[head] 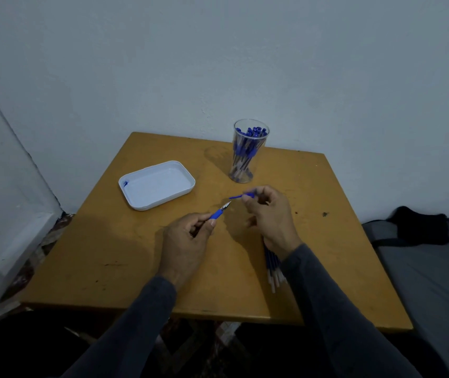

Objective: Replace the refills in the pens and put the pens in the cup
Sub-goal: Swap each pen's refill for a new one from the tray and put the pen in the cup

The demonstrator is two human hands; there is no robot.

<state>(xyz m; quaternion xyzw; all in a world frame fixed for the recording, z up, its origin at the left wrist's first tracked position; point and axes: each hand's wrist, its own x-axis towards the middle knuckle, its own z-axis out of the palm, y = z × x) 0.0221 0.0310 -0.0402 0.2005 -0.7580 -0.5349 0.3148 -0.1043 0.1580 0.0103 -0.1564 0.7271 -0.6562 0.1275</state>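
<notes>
Pale walls stand behind a small wooden desk [136, 257], and a person in dark sleeves works over it with both hands. What could go wrong, I think, is a miss: the cap [241, 196] is small and the pen tip is thin, so if the two do not meet in line, the cap may slip from the fingers and roll off the desk edge, or the tip may mark the skin with ink. The bundle of refills [274, 268] under the right wrist may also scatter if that hand turns too much. The left hand [183, 241] has its fingers curled round the pen [219, 212], holding it by the barrel with the point aimed up toward the right hand. The right hand [268, 214] pinches the blue cap between thumb and fingertips, close to the pen tip but not touching it, while its other fingers seem to keep the refills against the palm; this part is partly hidden. Beyond the right hand stands the clear cup [248, 151], already holding many blue pens. Beyond the left hand lies a white tray [188, 184].
</notes>
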